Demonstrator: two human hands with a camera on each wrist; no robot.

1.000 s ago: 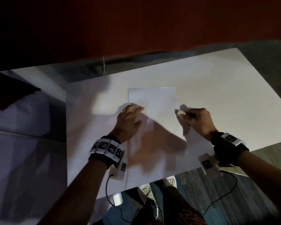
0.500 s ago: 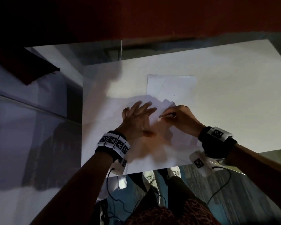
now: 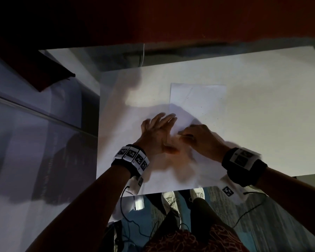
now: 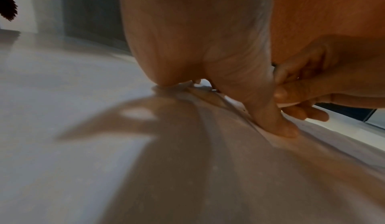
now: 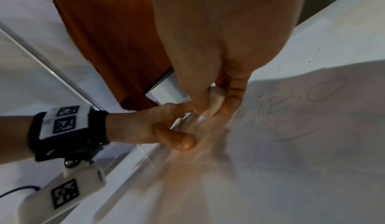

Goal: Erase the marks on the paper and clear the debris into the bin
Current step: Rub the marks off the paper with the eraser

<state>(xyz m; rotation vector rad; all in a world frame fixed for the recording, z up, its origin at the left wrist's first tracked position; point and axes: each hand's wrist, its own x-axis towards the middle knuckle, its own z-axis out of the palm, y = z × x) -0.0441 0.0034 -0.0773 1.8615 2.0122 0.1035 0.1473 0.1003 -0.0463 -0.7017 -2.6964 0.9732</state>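
A white sheet of paper lies on the white table, with faint pencil marks on it. My left hand lies flat with spread fingers on the paper's left edge, thumb pressed down. My right hand pinches a small white eraser between thumb and fingers, its tip on the paper close to my left thumb. Dark eraser crumbs speckle the sheet. No bin shows in any view.
The table's near edge runs just below my wrists, with shoes and carpet beneath. A dark red cloth lies on the pale surface at the far left. A red wall stands behind the table.
My right hand has moved left from the paper's right edge to beside my left hand, eraser down on the paper. The left hand's fingers have spread flat. The head view has shifted.
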